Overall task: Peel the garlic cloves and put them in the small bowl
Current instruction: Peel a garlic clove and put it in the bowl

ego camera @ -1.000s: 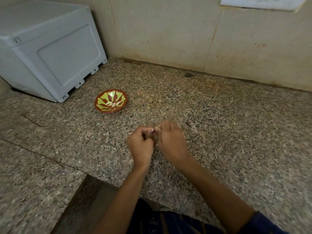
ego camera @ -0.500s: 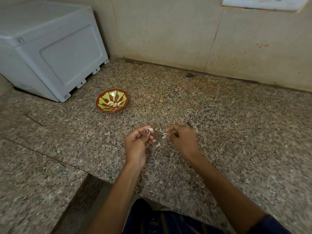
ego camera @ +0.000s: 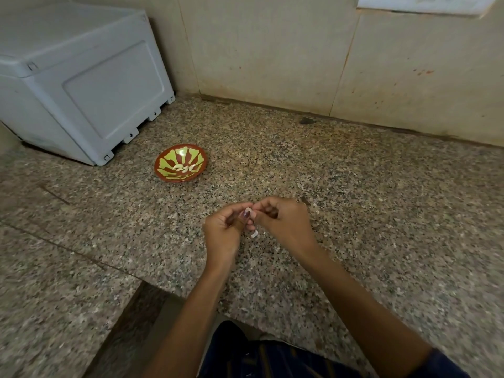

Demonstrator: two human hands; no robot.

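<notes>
Over the speckled granite counter (ego camera: 354, 203), both hands have closed back together after parting half a second ago. Left hand (ego camera: 222, 230) fingers curl round a small pale garlic clove (ego camera: 249, 212); right hand (ego camera: 286, 225) fingertips pinch at its top. Loose white skin scraps (ego camera: 254, 234) lie on the stone just below, so one strip appears to have been shed, with peeling judged unfinished. Red-and-yellow patterned small bowl (ego camera: 163, 171), well apart to the left, holds a few peeled cloves (ego camera: 185, 168). Grey plastic crate (ego camera: 81, 85) stands behind.
</notes>
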